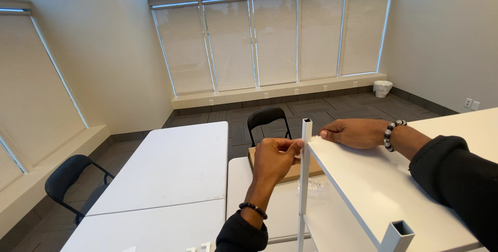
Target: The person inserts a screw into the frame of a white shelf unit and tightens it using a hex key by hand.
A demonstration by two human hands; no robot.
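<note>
A white metal shelf frame [363, 179] stands on the table in front of me, with a square upright post [306, 169] at its near left corner. My left hand [275, 158] is pinched against that post near its top; whether it holds a small part I cannot make out. Resting on the shelf's top panel, my right hand [355, 133] has its fingertips at the post's upper end. A beaded bracelet sits on each wrist.
A flat cardboard box [311, 170] lies on the table behind the post, next to a clear plastic bag [321, 185]. A white folding table [171, 179] stands to the left. Black chairs [267, 120] [72, 182] sit nearby. A white bin [383, 88] is by the window.
</note>
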